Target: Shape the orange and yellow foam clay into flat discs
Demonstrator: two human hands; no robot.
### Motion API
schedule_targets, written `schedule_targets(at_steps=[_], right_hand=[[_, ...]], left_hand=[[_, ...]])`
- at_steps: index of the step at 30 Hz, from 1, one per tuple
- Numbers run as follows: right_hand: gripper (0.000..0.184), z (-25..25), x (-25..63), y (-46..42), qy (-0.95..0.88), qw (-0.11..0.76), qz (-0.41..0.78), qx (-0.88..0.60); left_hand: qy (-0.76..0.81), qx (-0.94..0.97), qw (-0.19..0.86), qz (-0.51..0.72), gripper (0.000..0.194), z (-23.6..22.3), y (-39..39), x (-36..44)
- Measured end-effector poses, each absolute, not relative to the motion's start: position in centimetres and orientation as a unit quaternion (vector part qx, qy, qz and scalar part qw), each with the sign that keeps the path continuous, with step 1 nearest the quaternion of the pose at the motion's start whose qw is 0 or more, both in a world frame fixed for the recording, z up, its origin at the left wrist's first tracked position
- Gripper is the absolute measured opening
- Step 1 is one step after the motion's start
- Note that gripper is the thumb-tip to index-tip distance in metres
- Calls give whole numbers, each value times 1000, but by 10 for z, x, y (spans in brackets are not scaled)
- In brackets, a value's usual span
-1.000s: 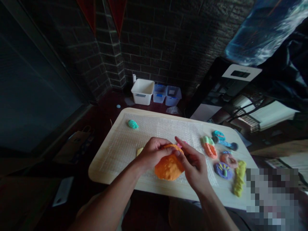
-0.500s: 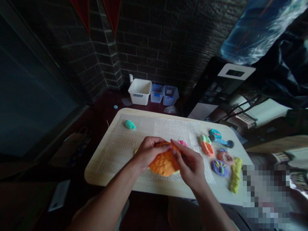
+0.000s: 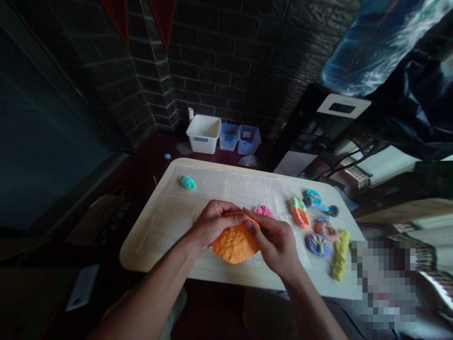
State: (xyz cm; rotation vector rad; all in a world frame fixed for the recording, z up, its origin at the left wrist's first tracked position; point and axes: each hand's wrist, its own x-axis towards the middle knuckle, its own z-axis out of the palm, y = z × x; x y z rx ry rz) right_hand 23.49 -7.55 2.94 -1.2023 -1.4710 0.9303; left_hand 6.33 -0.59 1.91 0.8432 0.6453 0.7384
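Observation:
A flattened sheet of orange modelling clay (image 3: 235,244) hangs between my hands above the table, its surface bumpy and its lower edge rounded. My left hand (image 3: 216,222) pinches its upper left edge, thumb on top. At the upper right edge my right hand (image 3: 276,236) grips it between thumb and fingers, and the fingertips of both hands nearly meet. Just behind the right fingers lies a pink clay lump (image 3: 263,211), partly covered. Bubble wrap (image 3: 233,184) spreads beneath. A teal clay lump (image 3: 188,182) rests on it at the far left.
Along the table's (image 3: 159,203) right side lie an orange-and-green clay piece (image 3: 300,215), a purple disc (image 3: 318,245), a yellow twisted strip (image 3: 340,255) and several other clay shapes. Behind the table stand a white basket (image 3: 204,137), two clear bins and a water dispenser (image 3: 300,137).
The whole view has shifted slightly, with things a little further left. The orange sheet now hangs a bit lower and flatter toward me, and more of the pink lump shows.

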Motion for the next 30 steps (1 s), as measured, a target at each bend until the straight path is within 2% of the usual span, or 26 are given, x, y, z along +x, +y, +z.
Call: schedule_targets(at_steps=[4, 8, 12, 15, 19, 30], right_hand=[[34, 29, 232, -76, -606, 519, 331, -503], [33, 24, 233, -78, -571, 556, 278, -536], [39, 19, 238, -78, -602, 527, 223, -556], [31, 20, 241, -78, -638, 505, 192, -549], [23, 20, 239, -77, -642, 493, 197, -553], [16, 20, 230, -73, -561, 577, 216, -552]], left_hand=[[302, 353, 811, 356, 31, 21, -4, 62], [291, 300, 833, 364, 42, 25, -2, 65], [303, 299, 825, 372, 38, 23, -5, 71], [313, 315, 801, 402, 33, 20, -8, 76], [314, 326, 792, 409, 33, 19, -11, 78], [278, 310, 801, 429, 33, 26, -14, 83]])
